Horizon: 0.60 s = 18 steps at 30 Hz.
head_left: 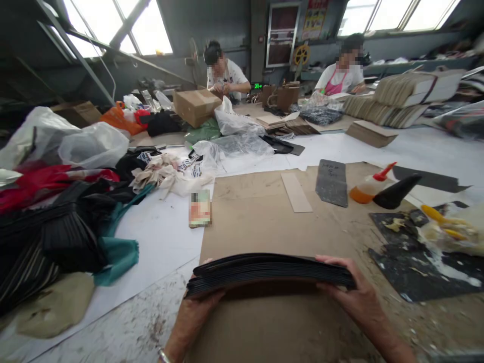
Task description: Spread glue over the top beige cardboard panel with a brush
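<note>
A stack of thin black sheets (270, 272) is held up over the brown cardboard (249, 222), its middle bowed upward. My left hand (200, 307) grips the stack's left end, thumb along the near side and most fingers hidden behind it. At the right end, my right hand (350, 282) has the sheets between its thumb below and its fingers on top. Beyond the stack lie a pale strip (297, 192) and a dark grey piece with writing (331, 182).
On the right are a bottle with orange liquid (365, 189), a black nozzle-shaped object (395, 192) and a yellow-handled brush (434, 214) by a glue-stained dark sheet (412, 272). Black material (71, 227) and cloths fill the left. Two people sit across the table (166, 227).
</note>
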Tool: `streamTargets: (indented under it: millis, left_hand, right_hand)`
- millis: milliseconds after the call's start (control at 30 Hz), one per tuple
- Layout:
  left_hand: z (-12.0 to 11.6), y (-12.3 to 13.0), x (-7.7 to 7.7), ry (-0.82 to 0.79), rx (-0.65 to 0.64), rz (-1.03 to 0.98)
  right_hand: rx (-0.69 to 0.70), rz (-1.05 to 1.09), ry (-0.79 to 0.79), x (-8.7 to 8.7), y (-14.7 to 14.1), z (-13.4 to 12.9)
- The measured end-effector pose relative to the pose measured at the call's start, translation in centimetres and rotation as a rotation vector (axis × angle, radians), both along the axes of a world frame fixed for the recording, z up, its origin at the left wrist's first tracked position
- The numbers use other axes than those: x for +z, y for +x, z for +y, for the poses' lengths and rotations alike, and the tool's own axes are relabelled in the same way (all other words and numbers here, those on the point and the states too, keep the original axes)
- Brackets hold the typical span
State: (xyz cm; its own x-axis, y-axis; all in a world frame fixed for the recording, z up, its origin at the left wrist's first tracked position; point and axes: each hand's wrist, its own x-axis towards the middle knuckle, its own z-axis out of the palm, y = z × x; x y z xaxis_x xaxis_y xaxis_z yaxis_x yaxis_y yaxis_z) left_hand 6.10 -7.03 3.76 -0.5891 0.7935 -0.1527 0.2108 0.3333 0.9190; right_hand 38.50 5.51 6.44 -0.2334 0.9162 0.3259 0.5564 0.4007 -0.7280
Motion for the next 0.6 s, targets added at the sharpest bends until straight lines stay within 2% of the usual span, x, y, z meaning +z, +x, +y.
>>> streamTargets:
  millis: [100,167,300,400,467,533,600]
  left_hand:
    - [0.3,0.6,0.2,0.097,0.029,-0.115]
    - [1.0,1.2,0.8,0.153,0.013,-0.226]
    - [2.7,2.7,2.7,0.153,0.013,-0.348]
    - [3.7,3.3,3.4,0.109,-0.044,-0.347]
    - [4.1,3.5,2.9,0.05,-0.078,-0.324]
    - [4.5,3.5,2.2,-0.007,-0.067,-0.256]
    - [4.4,3.3,1.5,-0.032,-0.045,-0.173]
  right_hand:
    - [-0.172,0.044,-0.077,0.0,-1.0,0.1]
    - [-0.253,0.069,-0.109,0.6,-2.2,0.3]
    - [-0.279,0.03,-0.116,3.6,-3.9,0.7]
    - [-0.273,-0.094,-0.157,4.8,-3.3,1.6]
    - [-0.263,-0.15,-0.218,4.2,-1.8,2.3]
    - [-0.251,-0.183,-0.247,2.6,0.1,2.6]
    - [-0.246,-0.186,-0.21,0.9,1.7,2.0]
